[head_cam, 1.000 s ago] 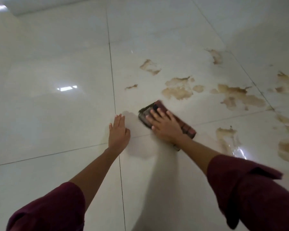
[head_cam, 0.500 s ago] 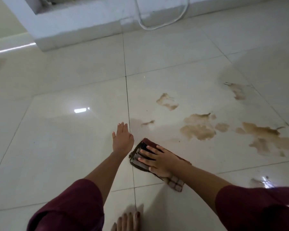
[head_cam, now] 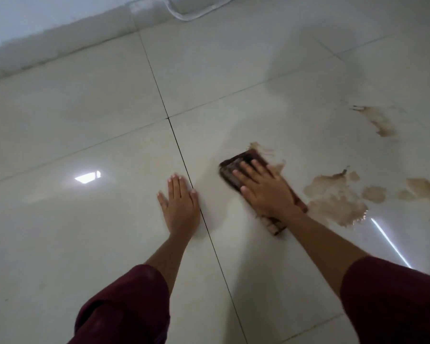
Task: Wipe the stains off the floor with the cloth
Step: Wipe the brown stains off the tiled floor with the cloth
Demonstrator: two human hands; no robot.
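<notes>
A folded dark red checked cloth (head_cam: 233, 167) lies flat on the pale glossy tiled floor (head_cam: 109, 120). My right hand (head_cam: 266, 192) presses down on it with fingers spread, at the edge of a small brown stain (head_cam: 263, 150). A large brown stain (head_cam: 333, 197) spreads just right of the cloth, with more patches at the far right (head_cam: 425, 187) and further back (head_cam: 380, 120). My left hand (head_cam: 180, 204) rests flat and open on the floor to the left, beside a tile joint.
A white wall base (head_cam: 60, 43) runs along the back left. A pale cable or hose (head_cam: 196, 13) loops on the floor at the top. Light reflections (head_cam: 87, 177) glare on the tiles.
My right hand has pushed the cloth forward and right onto the small brown stain. The small streak stain near the joint is no longer visible. The camera has shifted closer.
</notes>
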